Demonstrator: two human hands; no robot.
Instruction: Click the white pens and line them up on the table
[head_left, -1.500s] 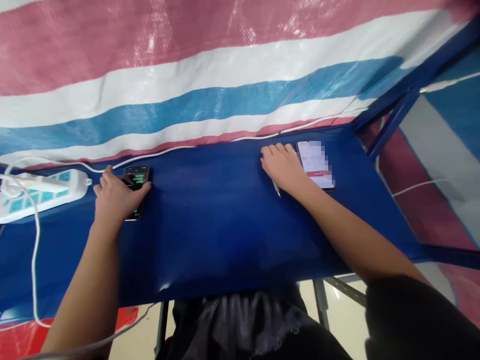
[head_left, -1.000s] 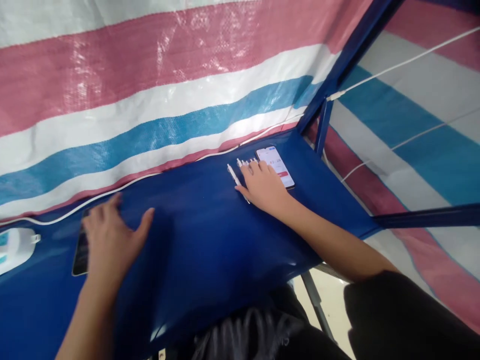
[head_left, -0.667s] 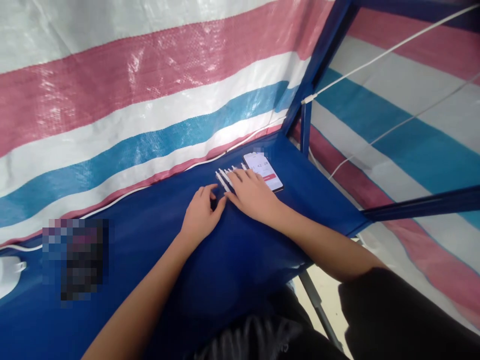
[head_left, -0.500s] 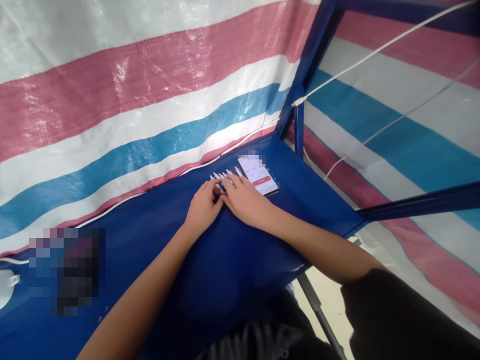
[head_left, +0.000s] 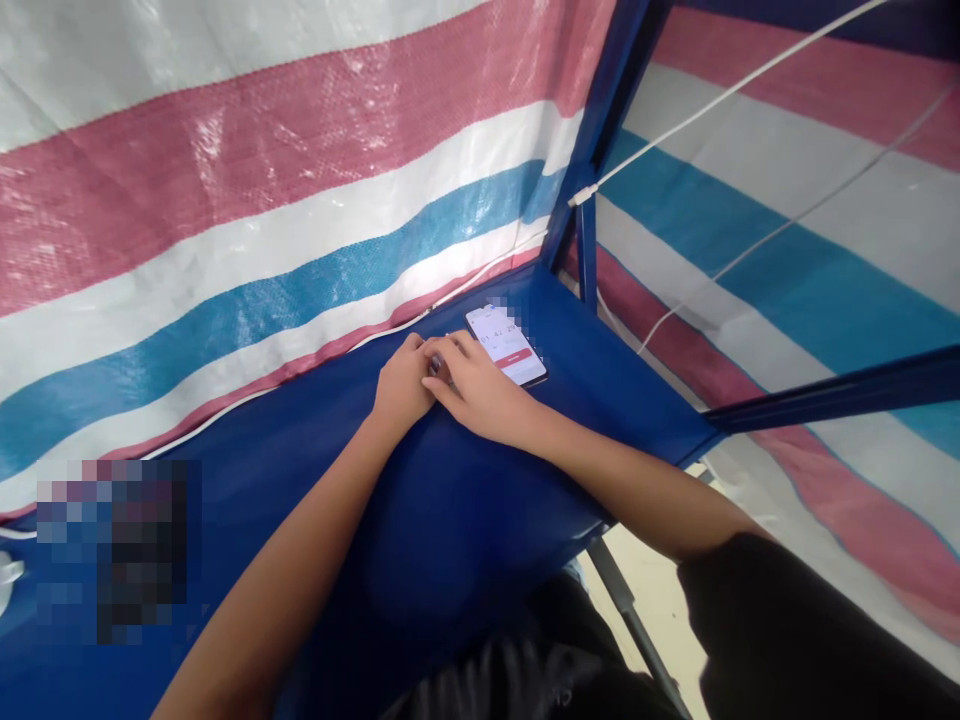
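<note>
Beside the phone (head_left: 508, 350), right hand (head_left: 480, 388) partly hides left hand (head_left: 403, 385); cable (head_left: 391, 332) runs behind.

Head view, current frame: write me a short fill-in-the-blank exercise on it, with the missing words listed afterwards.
1. The bare left hand and the bare right hand are close together at the glossy tabletop, whose colour is ____.
2. The flat rectangular phone with a lit, whitish screen lies nearer to the ____ hand.
3. The wide bar on that screen is ____.
4. The short fabric sleeve on the right arm is ____.

Missing words: blue; right; red; black.
</note>
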